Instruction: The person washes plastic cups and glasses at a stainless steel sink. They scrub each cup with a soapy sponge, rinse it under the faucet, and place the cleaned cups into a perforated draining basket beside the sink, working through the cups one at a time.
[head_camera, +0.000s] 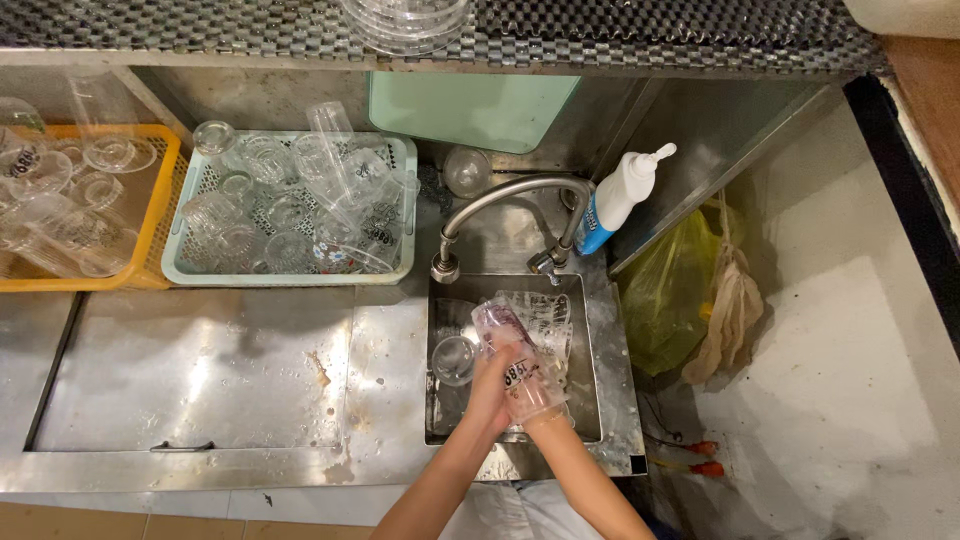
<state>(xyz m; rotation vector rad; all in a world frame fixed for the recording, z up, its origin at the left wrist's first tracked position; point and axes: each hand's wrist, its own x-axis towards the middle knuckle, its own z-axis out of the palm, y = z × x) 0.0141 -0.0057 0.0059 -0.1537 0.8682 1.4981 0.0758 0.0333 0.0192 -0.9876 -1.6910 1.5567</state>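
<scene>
Both hands meet over the small steel sink (592, 400), set into the right end of the steel counter (200, 370).

Left hand (492, 385): fingers wrapped around the side of a clear drinking glass (508, 345), pressed together against its wall. The glass lies tilted, base pointing far-left, mouth toward the near-right. It carries printed lettering and looks wet or soapy.

Right hand (535, 400): closed over the mouth end of the same glass, fingers curled on the rim. Whether any fingers reach inside the glass, I cannot tell. Both forearms enter from the near edge of the view.

In the basin: a second small glass (453, 358) lies just left of the hands, mouth up, plus more clear glassware beneath and beyond the held glass.

The curved steel faucet (505, 200) arcs over the far side of the sink, spout end at far-left of the basin. No stream of water can be made out.

Far of the sink, right of the faucet: white pump bottle (620, 200) with a blue label, leaning.

Far-left on the counter: pale green perforated basket (180, 270) filled with clear glasses; left of it, touching or nearly so, an orange basket (155, 220) also holding glasses.

Right of the sink unit: a yellow-green plastic bag (660, 300) and a beige cloth bundle (730, 310) hanging beside it.
</scene>
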